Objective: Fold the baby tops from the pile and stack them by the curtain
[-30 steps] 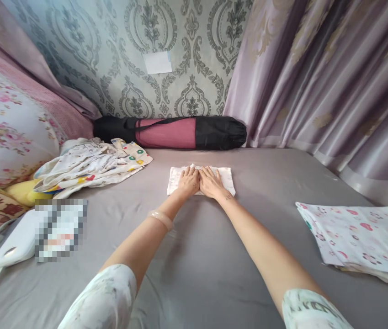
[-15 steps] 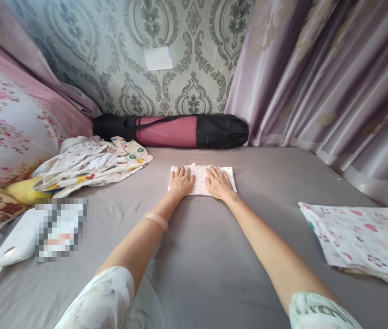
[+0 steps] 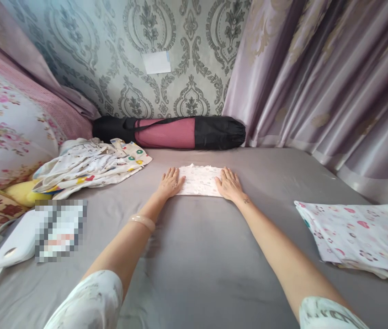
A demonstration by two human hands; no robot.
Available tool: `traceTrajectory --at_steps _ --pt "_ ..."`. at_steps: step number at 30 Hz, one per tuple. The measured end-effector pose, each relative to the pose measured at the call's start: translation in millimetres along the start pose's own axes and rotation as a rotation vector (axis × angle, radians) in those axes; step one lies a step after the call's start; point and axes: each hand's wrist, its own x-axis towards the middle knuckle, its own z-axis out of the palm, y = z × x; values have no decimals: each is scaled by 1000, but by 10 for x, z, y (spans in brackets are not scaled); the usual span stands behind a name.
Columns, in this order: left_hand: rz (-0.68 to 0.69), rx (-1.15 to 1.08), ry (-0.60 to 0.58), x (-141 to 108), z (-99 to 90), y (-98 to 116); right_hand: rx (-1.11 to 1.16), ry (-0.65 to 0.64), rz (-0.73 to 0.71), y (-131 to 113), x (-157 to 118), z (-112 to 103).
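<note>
A small folded white cloth with a faint pinkish print (image 3: 200,181) lies flat on the grey bed sheet (image 3: 200,246), in the middle of the view. On its left edge rests my left hand (image 3: 171,183), palm down with the fingers stretched forward; a pale bangle circles that wrist. My right hand (image 3: 230,183) lies flat over the cloth's right edge, its thumb on the fabric and its fingers extended. Neither hand grips anything. Between the two hands the cloth is uncovered.
Crumpled patterned cloths (image 3: 94,164) lie at the left, near a floral pillow (image 3: 8,123). A white device (image 3: 18,242) with cables sits at the lower left. Folded printed fabric (image 3: 361,233) is at the right; a black and pink roll bag (image 3: 166,133) lies along the wall.
Both hands have slid outward from the top of the cloth to its left and right edges, uncovering more of its middle. The view has shifted slightly.
</note>
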Motion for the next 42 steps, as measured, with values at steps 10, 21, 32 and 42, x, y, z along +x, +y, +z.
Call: traceTrajectory --at_steps 10,21,32,42 --pt "33 146 64 -43 -101 147 -34 24 -51 -153 13 -85" --pt "44 187 69 -40 -83 195 -41 27 -74 -262 18 -87" --pt "97 193 92 -29 -39 267 1 10 -109 -367 39 -28" --pt "123 188 57 -24 6 360 3 -3 -139 -441 29 10"
